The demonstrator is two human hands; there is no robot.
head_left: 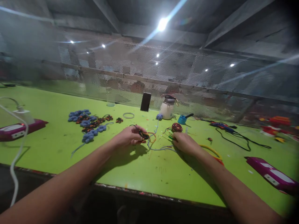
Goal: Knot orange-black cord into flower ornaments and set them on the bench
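Observation:
My left hand (130,136) is closed in a pinch on a small dark and orange knotted cord piece (144,135) just above the green table (144,174). Thin cords (161,148), orange and bluish grey, trail from it toward my right hand (184,142). That hand rests on the table with its fingers curled near thin green strands (170,137); what it holds is too small to make out. A small red and dark wound cord ball (177,127) lies just beyond my right hand.
A heap of blue and dark cord flowers (87,123) lies at left. Further back stand a dark phone (145,101), a white jar (167,109), a blue cup (182,119) and a thin ring (128,115). Magenta devices (22,129) (272,174) flank me; a black cable (240,138) lies right.

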